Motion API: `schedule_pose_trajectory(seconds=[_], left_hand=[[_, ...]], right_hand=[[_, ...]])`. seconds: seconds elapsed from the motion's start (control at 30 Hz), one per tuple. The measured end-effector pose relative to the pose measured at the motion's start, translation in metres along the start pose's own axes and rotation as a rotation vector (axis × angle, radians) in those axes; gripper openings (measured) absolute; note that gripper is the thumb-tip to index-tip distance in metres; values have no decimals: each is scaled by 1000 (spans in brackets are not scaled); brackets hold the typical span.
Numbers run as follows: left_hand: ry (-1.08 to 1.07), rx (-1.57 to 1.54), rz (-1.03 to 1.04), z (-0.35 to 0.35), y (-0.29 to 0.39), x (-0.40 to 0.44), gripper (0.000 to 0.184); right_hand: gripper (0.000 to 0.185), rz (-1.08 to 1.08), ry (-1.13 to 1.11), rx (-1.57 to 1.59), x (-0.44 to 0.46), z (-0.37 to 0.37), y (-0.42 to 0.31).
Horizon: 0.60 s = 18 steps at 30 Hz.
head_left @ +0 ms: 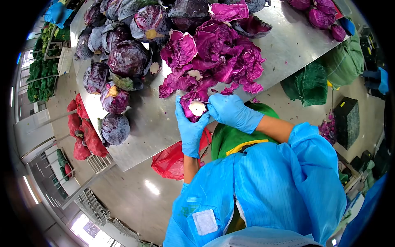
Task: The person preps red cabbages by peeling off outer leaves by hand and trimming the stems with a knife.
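My left hand [190, 129], in a blue glove, holds a red cabbage [187, 108] at the table's near edge, its pale cut base facing up. Closed beside the base, my right hand [234, 112] grips a thin blade whose edge shows as a line over the cabbage; its handle is hidden. Just beyond both hands lies a pile of loose purple leaves [222, 53]. Whole dark cabbages [128, 58] are heaped on the left part of the metal table [142, 142].
Peeled cabbages [321, 14] sit at the table's far right. Red net sacks [84, 131] stand left on the floor, green sacks [308, 84] at the right beside a black crate [346, 122]. A red net bag [168, 160] and green bag [222, 138] are below the table edge.
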State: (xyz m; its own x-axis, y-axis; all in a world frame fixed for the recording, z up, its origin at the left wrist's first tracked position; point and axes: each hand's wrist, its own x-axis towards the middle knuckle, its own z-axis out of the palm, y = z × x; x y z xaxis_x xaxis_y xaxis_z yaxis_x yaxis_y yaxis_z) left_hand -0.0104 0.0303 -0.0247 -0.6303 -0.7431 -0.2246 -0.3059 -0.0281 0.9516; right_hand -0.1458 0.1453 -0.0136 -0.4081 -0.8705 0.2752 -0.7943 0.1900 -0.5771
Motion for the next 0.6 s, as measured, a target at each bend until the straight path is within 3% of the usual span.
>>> schedule_pose_trajectory(seconds=[0.3,0.4,0.6], left_hand=[[64,149,50,6,2,-2,109],[89,91,41,8,-3,-2,109],[144,192,62,16,13,-8,109]], right_hand=[[16,-87,-131,-63,11,-7,3],[15,-196,-81,-291,16,-12,8],[12,-289,-24,-185,27,-16,28]])
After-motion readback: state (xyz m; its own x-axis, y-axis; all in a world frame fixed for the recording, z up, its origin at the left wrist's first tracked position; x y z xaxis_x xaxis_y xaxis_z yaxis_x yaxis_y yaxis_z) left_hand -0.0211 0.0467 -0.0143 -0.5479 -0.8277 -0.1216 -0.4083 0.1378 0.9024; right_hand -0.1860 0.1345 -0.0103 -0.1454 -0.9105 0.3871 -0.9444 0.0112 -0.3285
